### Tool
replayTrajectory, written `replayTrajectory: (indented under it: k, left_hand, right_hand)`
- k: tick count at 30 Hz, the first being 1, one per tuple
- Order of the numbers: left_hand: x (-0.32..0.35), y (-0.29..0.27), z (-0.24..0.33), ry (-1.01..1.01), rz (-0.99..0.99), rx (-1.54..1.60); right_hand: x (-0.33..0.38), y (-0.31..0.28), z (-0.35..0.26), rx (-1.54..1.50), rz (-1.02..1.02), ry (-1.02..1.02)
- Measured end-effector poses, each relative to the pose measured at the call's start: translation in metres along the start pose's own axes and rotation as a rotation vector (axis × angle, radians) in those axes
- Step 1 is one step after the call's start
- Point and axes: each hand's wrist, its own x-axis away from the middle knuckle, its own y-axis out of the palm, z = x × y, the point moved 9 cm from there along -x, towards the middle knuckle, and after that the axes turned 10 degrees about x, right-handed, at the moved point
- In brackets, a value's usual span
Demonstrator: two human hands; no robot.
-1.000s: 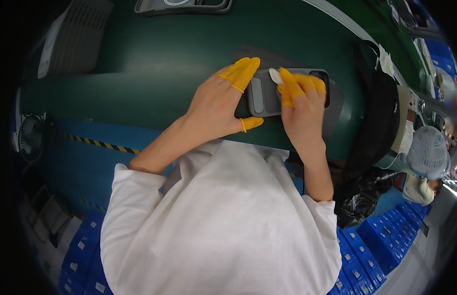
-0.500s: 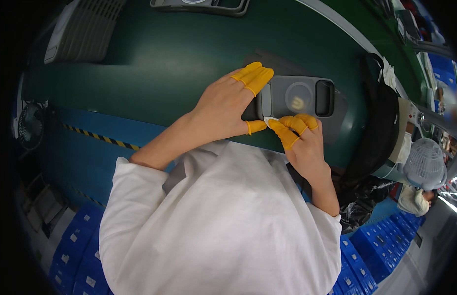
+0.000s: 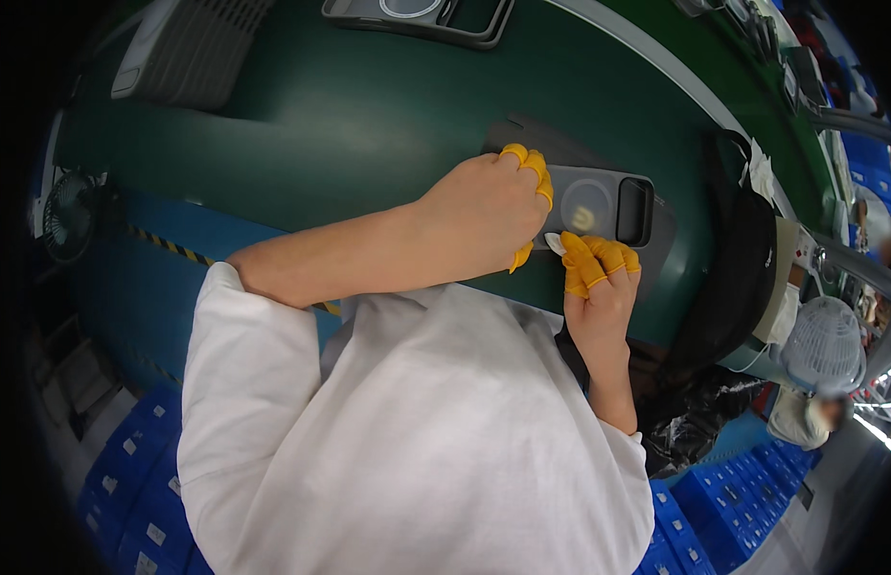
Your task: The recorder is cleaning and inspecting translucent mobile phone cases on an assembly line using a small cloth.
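Observation:
A grey phone case (image 3: 606,187) with a round ring on its back and a dark camera cut-out lies on a dark grey mat (image 3: 522,134) on the green table. My left hand (image 3: 489,211), in yellow finger cots, covers the left end of the case. Its fingers curl over the far side and its thumb lies at the near side, gripping the case. At the near edge, my right hand (image 3: 599,273), also in yellow finger cots, pinches a small white piece (image 3: 555,243). What the white piece is made of I cannot make out.
A row of grey phone cases (image 3: 192,57) stands at the far left. Another case (image 3: 465,36) lies at the far edge of view. On the right are a black bag (image 3: 738,259), a white fan (image 3: 824,331) and a person (image 3: 798,417). Blue bins (image 3: 144,498) stand behind me.
My left hand has turned and curled further over the case's left end, its elbow swung outward. My right hand has slid the white piece rightward along the near edge.

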Motion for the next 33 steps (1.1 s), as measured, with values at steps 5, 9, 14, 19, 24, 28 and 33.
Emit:
replayTrajectory:
  k: [5, 9, 14, 19, 24, 28, 33]
  left_hand:
    - [-0.003, 0.000, 0.008, 0.122, -0.019, -0.062]
    - [-0.004, 0.011, 0.014, 0.193, -0.044, -0.163]
    - [-0.007, 0.002, 0.014, 0.322, -0.016, -0.105]
    - [-0.022, -0.020, -0.006, 0.217, -0.040, 0.063]
    - [-0.018, -0.021, -0.029, 0.098, 0.028, 0.275]
    - [0.007, -0.013, -0.031, 0.056, 0.139, 0.334]
    - [0.015, 0.002, -0.034, -0.031, 0.292, 0.298]
  right_hand:
    - [-0.001, 0.000, 0.000, -0.034, -0.003, -0.004]
    - [-0.001, 0.000, -0.001, -0.001, -0.010, -0.002]
    - [0.001, -0.001, -0.001, 0.015, -0.015, -0.022]
    - [0.002, 0.000, -0.001, 0.030, -0.012, -0.023]
    - [-0.012, 0.007, -0.013, -0.017, 0.015, 0.029]
    - [-0.022, 0.023, -0.021, 0.036, 0.177, 0.138]
    - [-0.019, 0.019, -0.030, 0.118, 0.071, 0.085]
